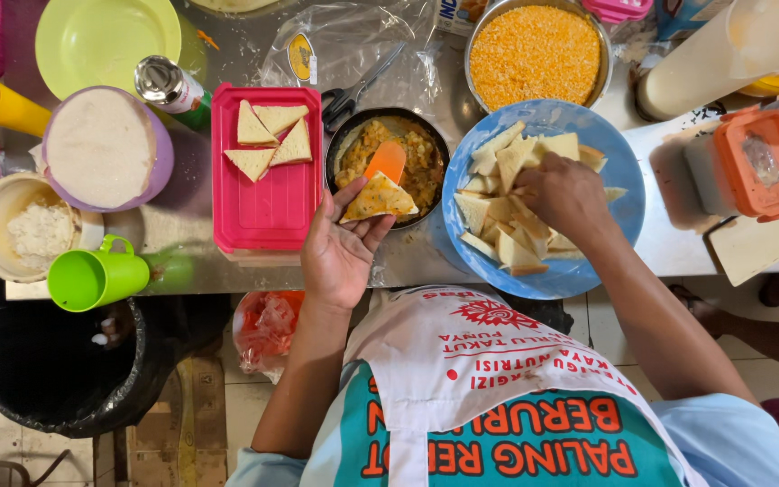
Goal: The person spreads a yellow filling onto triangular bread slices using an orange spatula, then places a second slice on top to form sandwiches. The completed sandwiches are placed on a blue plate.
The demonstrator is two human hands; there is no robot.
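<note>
Head view: filling bread triangles.
Left hand (343, 252): open palm, holding a filled triangle (378, 198) flat.
Right hand (565, 194): closing on a bread piece (508, 162) in the blue plate (624, 171).
Advice: better take one piece only, keep edges matching.

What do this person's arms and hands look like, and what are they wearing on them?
Both forearms are bare, with no gloves, watch or rings that I can see on the left hand or right hand. Light blue short sleeves show near the shoulders. A white and teal apron with red and orange lettering and a red emblem covers the chest.
</note>
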